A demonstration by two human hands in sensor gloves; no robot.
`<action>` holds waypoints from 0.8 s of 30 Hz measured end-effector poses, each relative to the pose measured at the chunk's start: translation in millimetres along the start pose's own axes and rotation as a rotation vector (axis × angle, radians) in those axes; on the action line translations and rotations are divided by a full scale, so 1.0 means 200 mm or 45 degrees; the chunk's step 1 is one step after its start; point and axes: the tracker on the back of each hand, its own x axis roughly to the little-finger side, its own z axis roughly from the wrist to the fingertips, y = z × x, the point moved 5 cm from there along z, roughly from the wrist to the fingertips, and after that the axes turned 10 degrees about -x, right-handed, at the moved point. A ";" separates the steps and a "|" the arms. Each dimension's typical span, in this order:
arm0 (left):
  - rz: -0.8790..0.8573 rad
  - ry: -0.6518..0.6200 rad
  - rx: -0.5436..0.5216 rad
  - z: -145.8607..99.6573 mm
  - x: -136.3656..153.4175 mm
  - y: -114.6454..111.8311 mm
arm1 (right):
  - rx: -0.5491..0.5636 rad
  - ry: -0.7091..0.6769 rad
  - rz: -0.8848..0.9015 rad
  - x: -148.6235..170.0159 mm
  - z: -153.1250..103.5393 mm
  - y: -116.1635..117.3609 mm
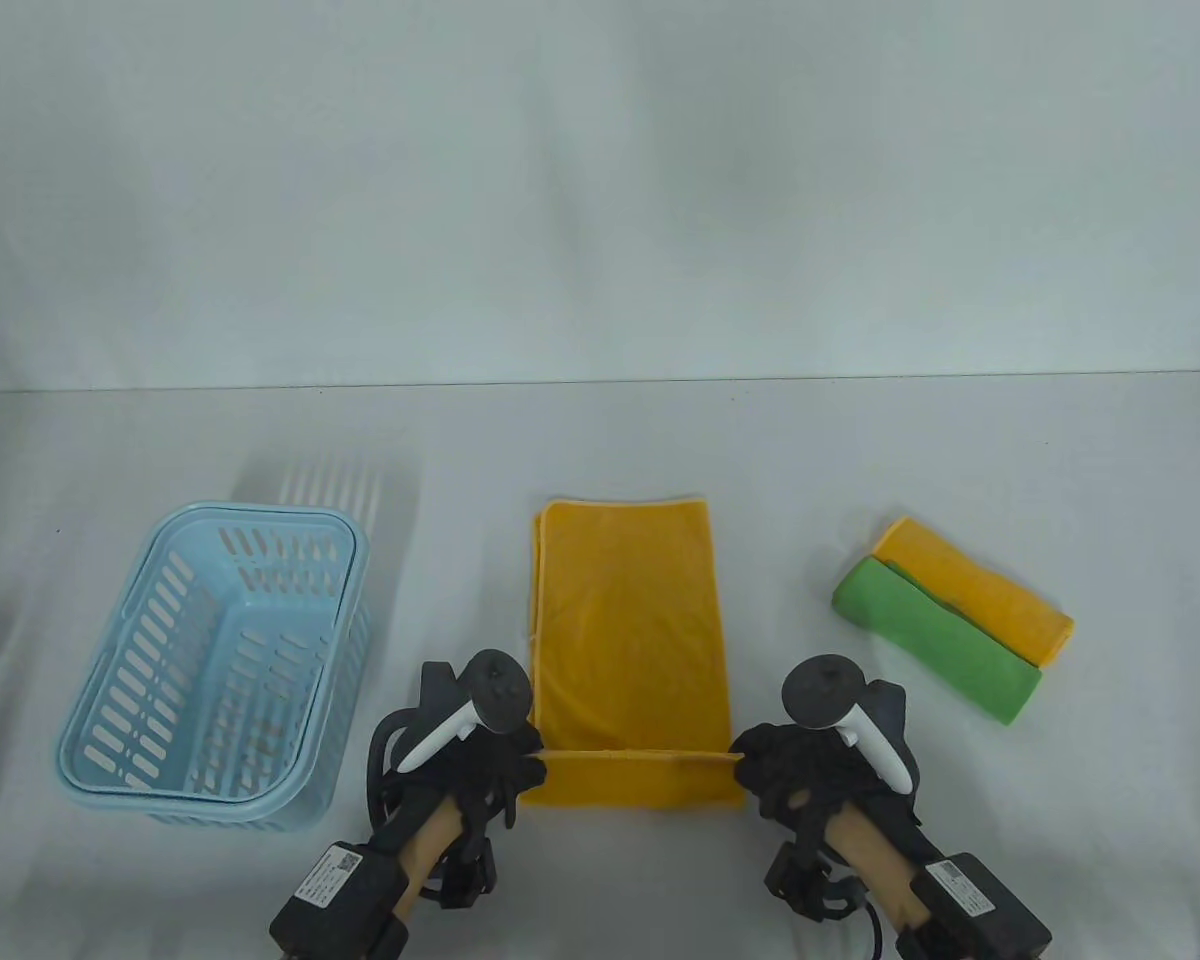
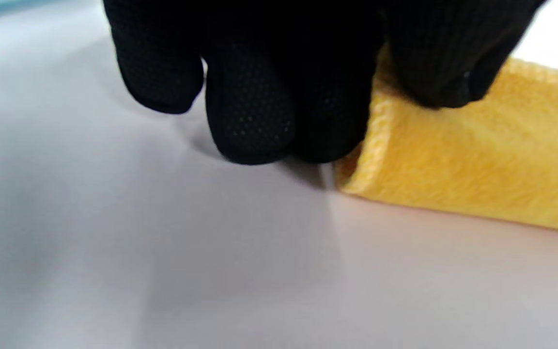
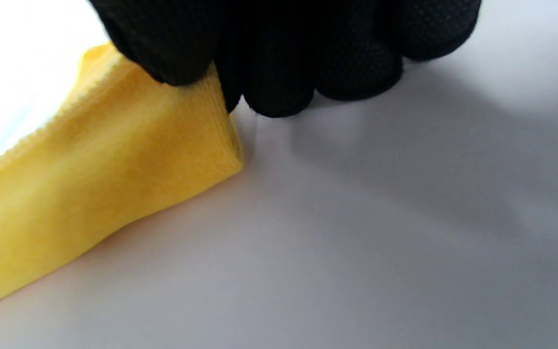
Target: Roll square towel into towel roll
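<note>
- Yellow microfibre cloth, the folded square towel, lies as a long strip at the middle of the pale grey worktop, its far end pointing away from the person.
- Its near end is turned up and over into a first low fold, forming the start of a roll along the edge closest to the person.
- The left hand, in a black sensor glove with a white-handled tracker on its back, grips the left end of that turned-up edge.
- In the left wrist view its fingers curl down beside the open end of the fold, and one digit presses on top of the cloth.
- The right hand, gloved likewise, grips the right end of the same edge.
- In the right wrist view its fingers curl over the corner of the fold, tips close to the worktop.
- A light blue slotted plastic basket stands left of the towel, well apart from it.
- Two finished rolls lie touching side by side to the right: a green towel roll and an orange-yellow towel roll behind it.
</note>
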 end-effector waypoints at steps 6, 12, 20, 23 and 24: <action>0.172 0.048 -0.134 0.00 -0.03 0.01 | 0.130 0.058 -0.109 -0.02 0.01 0.00; 0.263 0.080 -0.207 0.00 -0.03 0.01 | 0.192 0.083 -0.180 -0.03 0.02 0.00; 0.258 0.111 -0.233 0.00 0.00 0.03 | 0.186 0.067 -0.075 0.00 0.01 -0.03; 0.216 0.123 -0.236 0.00 0.02 0.04 | 0.186 0.059 -0.023 0.02 0.01 -0.06; 0.202 0.125 -0.239 0.00 0.03 0.05 | 0.184 0.053 -0.005 0.02 0.00 -0.06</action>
